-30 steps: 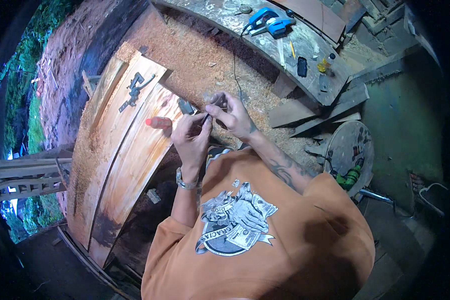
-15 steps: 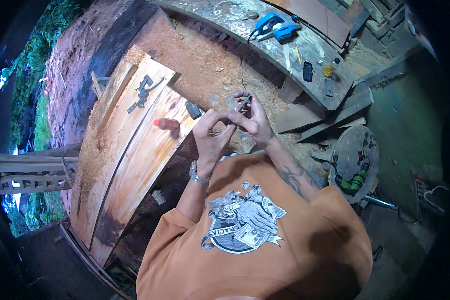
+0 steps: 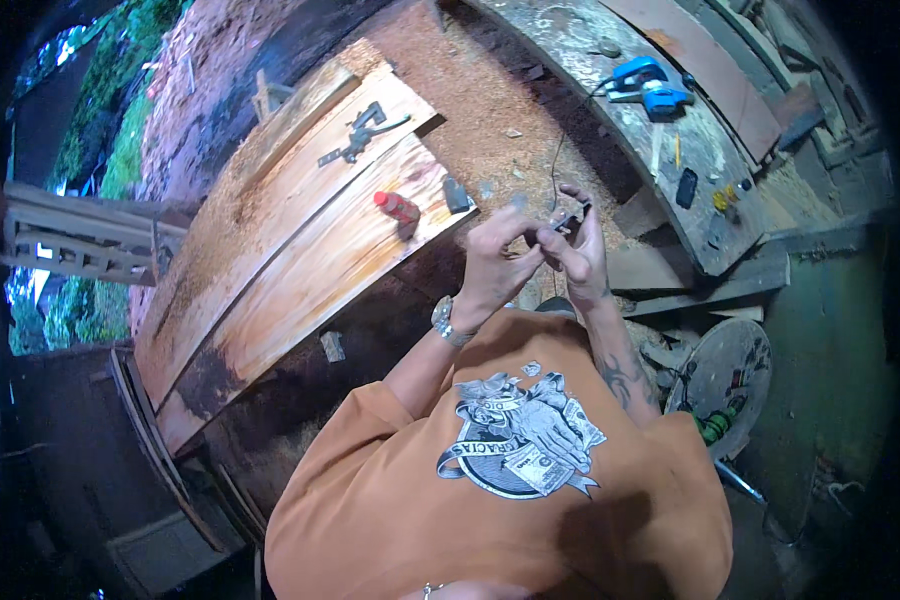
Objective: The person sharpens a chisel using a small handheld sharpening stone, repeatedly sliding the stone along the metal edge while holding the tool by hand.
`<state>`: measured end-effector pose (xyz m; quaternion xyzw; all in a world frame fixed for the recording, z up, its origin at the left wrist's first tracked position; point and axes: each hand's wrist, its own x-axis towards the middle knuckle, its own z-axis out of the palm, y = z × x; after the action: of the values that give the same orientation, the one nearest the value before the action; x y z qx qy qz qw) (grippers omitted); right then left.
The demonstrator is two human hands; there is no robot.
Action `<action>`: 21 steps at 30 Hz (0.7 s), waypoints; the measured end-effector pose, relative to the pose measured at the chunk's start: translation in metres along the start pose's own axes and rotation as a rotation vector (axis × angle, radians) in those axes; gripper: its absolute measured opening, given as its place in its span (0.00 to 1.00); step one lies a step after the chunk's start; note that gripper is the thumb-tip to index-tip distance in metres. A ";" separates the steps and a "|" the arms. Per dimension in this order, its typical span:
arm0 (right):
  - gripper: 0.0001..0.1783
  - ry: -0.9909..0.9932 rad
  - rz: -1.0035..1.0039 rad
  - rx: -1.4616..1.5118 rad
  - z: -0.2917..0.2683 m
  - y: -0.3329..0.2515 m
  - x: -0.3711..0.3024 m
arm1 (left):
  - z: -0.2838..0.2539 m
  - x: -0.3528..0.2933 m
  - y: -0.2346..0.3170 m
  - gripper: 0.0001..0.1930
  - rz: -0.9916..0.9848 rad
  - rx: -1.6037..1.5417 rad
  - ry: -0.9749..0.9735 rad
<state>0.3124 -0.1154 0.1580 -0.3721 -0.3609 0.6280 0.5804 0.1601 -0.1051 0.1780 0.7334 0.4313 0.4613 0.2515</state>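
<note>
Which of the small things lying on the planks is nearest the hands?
The dark grey block at the plank's end, just right of the red bottle; the metal clamp lies farther up.

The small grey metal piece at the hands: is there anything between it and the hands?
Nothing visible is between them. Both the left hand and the right hand meet at the small grey metal piece, which they hold up in the air, apart from the wooden planks and the red bottle.

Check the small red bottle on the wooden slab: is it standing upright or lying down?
Lying down. The red bottle rests on its side on the wooden slab, its long axis along the surface, apart from both hands.
</note>
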 end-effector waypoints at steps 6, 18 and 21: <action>0.42 -0.076 0.020 0.029 0.008 0.003 0.007 | -0.004 -0.005 -0.011 0.09 -0.011 -0.029 0.045; 0.37 -0.119 -0.016 -0.117 0.006 0.017 0.008 | -0.008 -0.017 -0.017 0.09 -0.091 -0.131 0.078; 0.27 -0.066 0.088 -0.010 0.000 0.016 0.013 | -0.016 -0.016 -0.014 0.09 -0.039 -0.090 0.083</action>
<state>0.3046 -0.1034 0.1433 -0.3695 -0.3662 0.6632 0.5381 0.1371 -0.1125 0.1675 0.6929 0.4345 0.5053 0.2753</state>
